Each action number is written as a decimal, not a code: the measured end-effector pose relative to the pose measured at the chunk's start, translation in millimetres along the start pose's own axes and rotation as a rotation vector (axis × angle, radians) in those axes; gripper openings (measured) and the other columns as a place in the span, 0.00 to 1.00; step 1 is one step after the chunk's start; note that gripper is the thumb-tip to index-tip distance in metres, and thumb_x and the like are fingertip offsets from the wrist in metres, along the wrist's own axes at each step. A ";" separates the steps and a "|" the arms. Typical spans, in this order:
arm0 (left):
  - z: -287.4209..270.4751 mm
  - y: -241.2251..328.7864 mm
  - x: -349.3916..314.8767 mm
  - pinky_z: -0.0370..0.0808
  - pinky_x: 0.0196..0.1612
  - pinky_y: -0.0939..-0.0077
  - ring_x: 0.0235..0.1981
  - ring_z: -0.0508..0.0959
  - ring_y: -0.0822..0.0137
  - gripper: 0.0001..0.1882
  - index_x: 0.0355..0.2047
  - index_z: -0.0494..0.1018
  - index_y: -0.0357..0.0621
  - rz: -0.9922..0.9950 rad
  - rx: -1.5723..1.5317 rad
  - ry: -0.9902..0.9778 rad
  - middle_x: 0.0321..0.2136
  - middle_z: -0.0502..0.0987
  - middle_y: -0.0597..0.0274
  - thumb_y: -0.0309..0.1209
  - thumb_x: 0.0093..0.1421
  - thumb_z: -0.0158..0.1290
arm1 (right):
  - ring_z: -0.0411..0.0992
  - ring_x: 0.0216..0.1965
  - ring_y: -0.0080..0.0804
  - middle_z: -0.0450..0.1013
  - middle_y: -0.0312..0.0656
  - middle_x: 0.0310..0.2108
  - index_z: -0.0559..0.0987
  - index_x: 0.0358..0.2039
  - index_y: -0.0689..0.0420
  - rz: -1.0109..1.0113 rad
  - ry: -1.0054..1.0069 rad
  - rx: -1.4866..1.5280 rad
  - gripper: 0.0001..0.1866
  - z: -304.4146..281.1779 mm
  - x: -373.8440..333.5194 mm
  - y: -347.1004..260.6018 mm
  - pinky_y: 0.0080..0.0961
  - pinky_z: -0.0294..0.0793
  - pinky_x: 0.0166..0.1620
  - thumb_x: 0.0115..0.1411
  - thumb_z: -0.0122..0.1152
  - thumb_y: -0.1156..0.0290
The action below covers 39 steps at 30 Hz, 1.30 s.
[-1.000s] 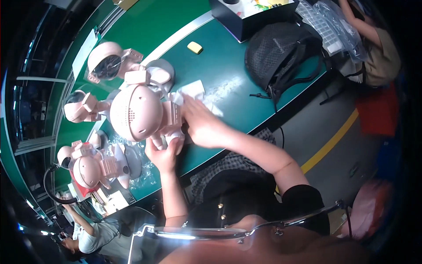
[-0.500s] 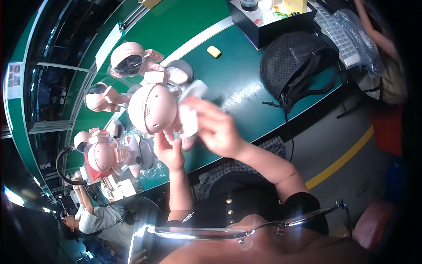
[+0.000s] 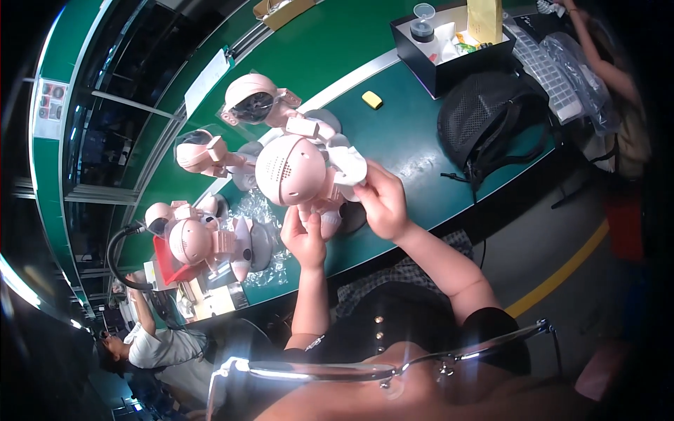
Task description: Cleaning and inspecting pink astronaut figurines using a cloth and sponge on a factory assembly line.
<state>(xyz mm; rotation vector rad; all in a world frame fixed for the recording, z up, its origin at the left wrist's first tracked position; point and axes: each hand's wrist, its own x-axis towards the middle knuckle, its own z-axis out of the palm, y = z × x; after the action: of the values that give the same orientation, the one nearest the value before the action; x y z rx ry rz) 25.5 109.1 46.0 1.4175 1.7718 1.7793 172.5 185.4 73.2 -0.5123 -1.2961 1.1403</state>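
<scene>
A pink figure (image 3: pixel 291 170) with a large round head is steadied low on its body by the left hand (image 3: pixel 305 242), whose grip is closed around a small limb, though whether an arm or a leg cannot be told. A soft white cloth (image 3: pixel 349 167) is pinched in the grip of the right hand (image 3: pixel 386 207), thumb against fingers, and is spread along the figure's body just beside the head. The figure is placed on the near part of the green bench (image 3: pixel 404 123), directly in front of the person, with its head toward the left.

The handling is judged to be under way rather than finished: the figure is held by one hand and the cloth is kept at its body by the other. What is done on the hidden side cannot be seen, and the figure is yet to be released.

Four more pink figures are grouped beyond and to the left, among them one with a dark visor (image 3: pixel 254 105); none is touched by the person's hands, and whether they are finished cannot be told. Crumpled clear plastic (image 3: pixel 263 210) is strewn between them. Farther along the bench, a small yellow object (image 3: pixel 372 99), a black mesh bag (image 3: pixel 467 116) and an open black box (image 3: pixel 463 71) are seen. A co-worker in a white shirt (image 3: pixel 165 347) is seen at lower left, and another person's arm (image 3: pixel 611 78) at the far right.
</scene>
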 end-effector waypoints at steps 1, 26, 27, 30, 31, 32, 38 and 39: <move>-1.0 1.2 1.0 0.70 0.42 0.75 0.36 0.75 0.68 0.16 0.42 0.72 0.31 0.016 0.017 -0.009 0.34 0.76 0.56 0.31 0.56 0.54 | 0.73 0.45 0.41 0.72 0.52 0.45 0.72 0.48 0.66 -0.159 -0.004 -0.064 0.16 0.7 3.7 0.4 0.28 0.69 0.49 0.59 0.45 0.79; -8.4 -5.7 5.0 0.69 0.45 0.71 0.40 0.75 0.60 0.32 0.49 0.68 0.30 0.070 -0.013 -0.045 0.38 0.75 0.52 0.43 0.51 0.59 | 0.66 0.27 0.11 0.73 0.29 0.28 0.78 0.35 0.62 0.310 -0.047 0.264 0.10 -28.1 25.4 29.8 0.12 0.65 0.30 0.64 0.48 0.71; -8.3 -4.3 7.3 0.68 0.49 0.70 0.45 0.74 0.58 0.39 0.53 0.65 0.30 0.092 -0.113 -0.014 0.42 0.74 0.50 0.48 0.50 0.60 | 0.65 0.27 0.11 0.72 0.28 0.28 0.77 0.36 0.62 0.328 -0.008 0.293 0.11 -24.9 30.0 29.5 0.12 0.65 0.30 0.65 0.48 0.71; -14.5 17.4 26.5 0.60 0.59 0.62 0.57 0.65 0.54 0.51 0.59 0.56 0.29 0.260 0.057 0.085 0.55 0.64 0.45 0.55 0.47 0.61 | 0.68 0.42 0.18 0.73 0.35 0.41 0.76 0.44 0.64 0.281 -0.043 0.347 0.14 -11.4 43.3 19.7 0.18 0.67 0.45 0.66 0.47 0.69; -11.8 31.0 37.8 0.59 0.60 0.54 0.58 0.64 0.51 0.50 0.58 0.60 0.33 0.382 0.141 0.104 0.56 0.62 0.44 0.57 0.44 0.62 | 0.68 0.47 0.22 0.72 0.39 0.46 0.75 0.46 0.65 0.222 -0.055 0.359 0.15 -3.5 47.7 16.5 0.21 0.67 0.51 0.66 0.47 0.69; -12.5 42.9 46.5 0.59 0.60 0.54 0.58 0.64 0.51 0.50 0.58 0.60 0.33 0.383 0.144 0.110 0.56 0.62 0.44 0.57 0.44 0.62 | 0.64 0.55 0.30 0.66 0.45 0.54 0.73 0.49 0.66 0.215 -0.135 0.322 0.16 1.0 50.7 21.9 0.26 0.61 0.57 0.66 0.46 0.69; 7.9 97.4 83.6 0.25 0.63 0.39 0.60 0.62 0.45 0.30 0.46 0.74 0.53 0.808 0.877 -0.263 0.51 0.71 0.57 0.47 0.42 0.65 | 0.64 0.58 0.44 0.64 0.54 0.57 0.72 0.51 0.64 -0.050 -0.217 -0.081 0.17 -4.5 28.4 20.2 0.30 0.63 0.57 0.61 0.50 0.75; 8.4 97.2 86.3 0.24 0.62 0.39 0.59 0.63 0.45 0.28 0.45 0.75 0.53 0.818 0.913 -0.282 0.49 0.72 0.58 0.46 0.43 0.65 | 0.66 0.56 0.44 0.66 0.54 0.54 0.72 0.50 0.65 -0.016 -0.270 -0.138 0.17 -13.1 16.6 26.1 0.29 0.65 0.56 0.61 0.50 0.75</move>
<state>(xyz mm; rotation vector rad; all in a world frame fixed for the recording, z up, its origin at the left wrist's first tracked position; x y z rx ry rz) 31.8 157.4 166.8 2.8933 2.0868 0.8331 172.9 214.2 55.9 -0.4589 -1.6184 1.1397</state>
